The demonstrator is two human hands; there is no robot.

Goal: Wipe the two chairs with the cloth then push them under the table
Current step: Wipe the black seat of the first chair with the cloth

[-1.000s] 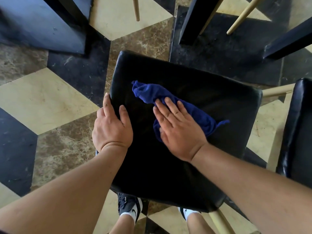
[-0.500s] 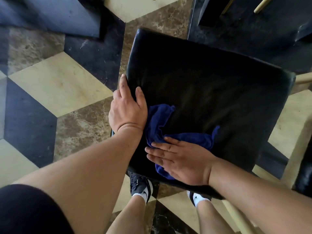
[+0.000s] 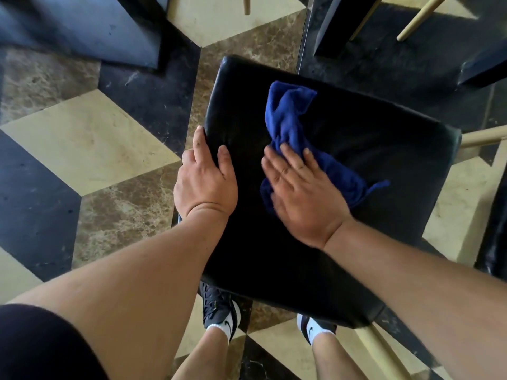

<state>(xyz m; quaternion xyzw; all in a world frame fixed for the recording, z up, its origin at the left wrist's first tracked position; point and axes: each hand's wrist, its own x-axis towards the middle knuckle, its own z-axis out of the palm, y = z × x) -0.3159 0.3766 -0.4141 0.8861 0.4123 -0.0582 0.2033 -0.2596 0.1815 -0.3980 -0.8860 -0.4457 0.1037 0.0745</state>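
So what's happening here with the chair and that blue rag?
A person is wiping a black chair seat. The right hand presses flat on a crumpled blue cloth lying on the seat, while the left hand grips the seat's left edge to steady it. A second black chair shows at the right edge.

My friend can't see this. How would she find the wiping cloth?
Find the black padded chair seat in the middle, over the patterned floor. The cloth lies crumpled on it, pressed flat under the right hand. It is the only bright blue thing there.
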